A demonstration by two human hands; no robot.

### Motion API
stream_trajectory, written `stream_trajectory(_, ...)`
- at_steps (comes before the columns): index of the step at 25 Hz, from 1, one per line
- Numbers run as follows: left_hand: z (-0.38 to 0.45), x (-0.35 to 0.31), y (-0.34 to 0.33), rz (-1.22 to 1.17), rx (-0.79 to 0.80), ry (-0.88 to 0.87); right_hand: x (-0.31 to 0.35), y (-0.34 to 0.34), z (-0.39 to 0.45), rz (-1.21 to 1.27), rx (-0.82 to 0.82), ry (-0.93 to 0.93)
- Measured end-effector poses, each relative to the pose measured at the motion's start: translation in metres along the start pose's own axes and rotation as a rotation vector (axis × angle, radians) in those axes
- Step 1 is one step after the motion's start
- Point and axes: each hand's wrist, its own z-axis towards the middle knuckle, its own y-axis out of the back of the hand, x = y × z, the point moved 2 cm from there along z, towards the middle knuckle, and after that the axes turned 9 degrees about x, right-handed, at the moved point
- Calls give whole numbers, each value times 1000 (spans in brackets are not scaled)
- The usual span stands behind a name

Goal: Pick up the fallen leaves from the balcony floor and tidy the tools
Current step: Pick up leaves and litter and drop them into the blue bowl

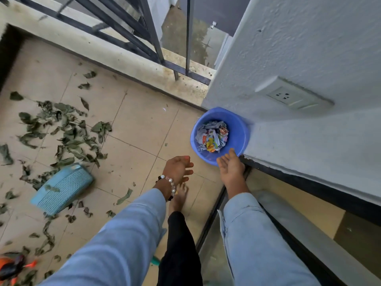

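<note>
Leaves (68, 133) lie scattered over the tan tile floor (140, 124) from nine o'clock down to seven o'clock, none gathered yet by the look of it. Both hands reach forward toward the blue bucket (239, 131) at about two o'clock, tucked in the corner against the white wall (309, 48). The right hand (232, 167) is spread, palm up, fingers straight, just over the bucket's near rim and holding nothing; the left hand (178, 168), a bead bracelet (170, 183) at the wrist, is loosely curled and empty too. Crumpled printed paper (213, 136) already fills the bucket's bottom. A light blue dustpan-like tool (61, 188) lies tipped among the leaves at eight o'clock, and something orange and black (12, 267), blurred, sits at seven o'clock; what it is cannot be told. Risks from here: if the bucket is lifted or dragged by one rim it could tip and spill the paper out; a bare foot (179, 195) near the leaves could scatter them; wind through the railing (127, 34) could blow light leaves around. The paper's print is colourful but unreadable, and no brand shows anywhere.
</note>
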Motion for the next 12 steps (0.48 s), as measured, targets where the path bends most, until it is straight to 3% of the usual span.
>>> stream_trajectory(5,-65,-16,9,40,17,-91,-5,-30,-99,-340,66,111)
stream_trajectory(8,-121,-17,40,80,-19,-168,-18,-52,-171,-755,140,249)
stream_trajectory(12,-190,14,118,61,-157,-294,-69,-88,-243,-1331,380,438)
